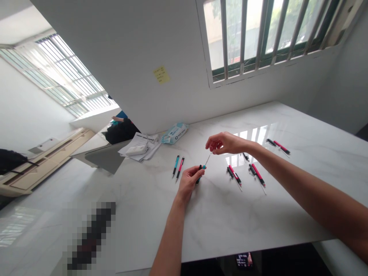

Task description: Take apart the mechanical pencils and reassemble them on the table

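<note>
My left hand is closed around a teal pen barrel with a black grip, held just above the white marble table. My right hand pinches the upper end of a thin refill whose lower end meets the barrel's mouth. Left of my hands lie a whole teal pen and a whole pink pen, side by side.
Right of my hands lie several pink pens taken apart, with loose refills and black pieces. A wipes pack and papers sit near the wall. A phone shows below the table's front edge.
</note>
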Demonstrator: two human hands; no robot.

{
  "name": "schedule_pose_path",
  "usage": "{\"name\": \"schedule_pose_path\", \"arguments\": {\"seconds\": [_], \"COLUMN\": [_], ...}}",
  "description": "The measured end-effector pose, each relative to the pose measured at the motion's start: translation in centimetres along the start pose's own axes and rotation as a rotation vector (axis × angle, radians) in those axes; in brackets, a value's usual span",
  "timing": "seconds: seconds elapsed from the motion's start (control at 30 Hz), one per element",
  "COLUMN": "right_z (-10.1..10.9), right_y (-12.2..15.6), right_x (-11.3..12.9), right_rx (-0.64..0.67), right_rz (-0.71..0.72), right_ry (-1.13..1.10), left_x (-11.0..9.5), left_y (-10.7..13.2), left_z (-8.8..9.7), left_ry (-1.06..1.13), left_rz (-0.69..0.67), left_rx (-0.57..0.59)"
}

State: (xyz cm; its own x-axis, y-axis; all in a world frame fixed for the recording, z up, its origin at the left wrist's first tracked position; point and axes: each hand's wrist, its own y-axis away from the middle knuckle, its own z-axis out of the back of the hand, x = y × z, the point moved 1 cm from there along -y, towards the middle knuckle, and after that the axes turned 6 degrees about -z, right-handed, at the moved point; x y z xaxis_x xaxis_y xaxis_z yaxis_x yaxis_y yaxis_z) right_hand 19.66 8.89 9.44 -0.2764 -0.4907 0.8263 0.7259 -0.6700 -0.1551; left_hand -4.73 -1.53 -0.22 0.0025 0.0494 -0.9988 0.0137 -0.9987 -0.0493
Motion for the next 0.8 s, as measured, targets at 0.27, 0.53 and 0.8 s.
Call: {"name": "schedule_pose_path", "arguments": {"seconds": [0.27, 0.53, 0.8], "right_z": [-0.6, -0.2, 0.1], "right_y": [0.1, 0.3, 0.5], "right_x": [0.4, 0.9, 1.1], "right_rx": [0.042, 0.045, 0.045], "right_rz": [-0.009, -0.002, -0.003], "right_ry": [0.007, 0.097, 0.080], "left_x": [-0.9, -1.3, -1.2], "left_y": [0.3, 0.4, 0.4], "left_z": [-0.5, -0.8, -0.6], "left_ry": [-0.044, -0.045, -0.057], "left_rz": [0.008, 0.018, 0.022], "left_rx": [0.017, 0.014, 0.014]}}
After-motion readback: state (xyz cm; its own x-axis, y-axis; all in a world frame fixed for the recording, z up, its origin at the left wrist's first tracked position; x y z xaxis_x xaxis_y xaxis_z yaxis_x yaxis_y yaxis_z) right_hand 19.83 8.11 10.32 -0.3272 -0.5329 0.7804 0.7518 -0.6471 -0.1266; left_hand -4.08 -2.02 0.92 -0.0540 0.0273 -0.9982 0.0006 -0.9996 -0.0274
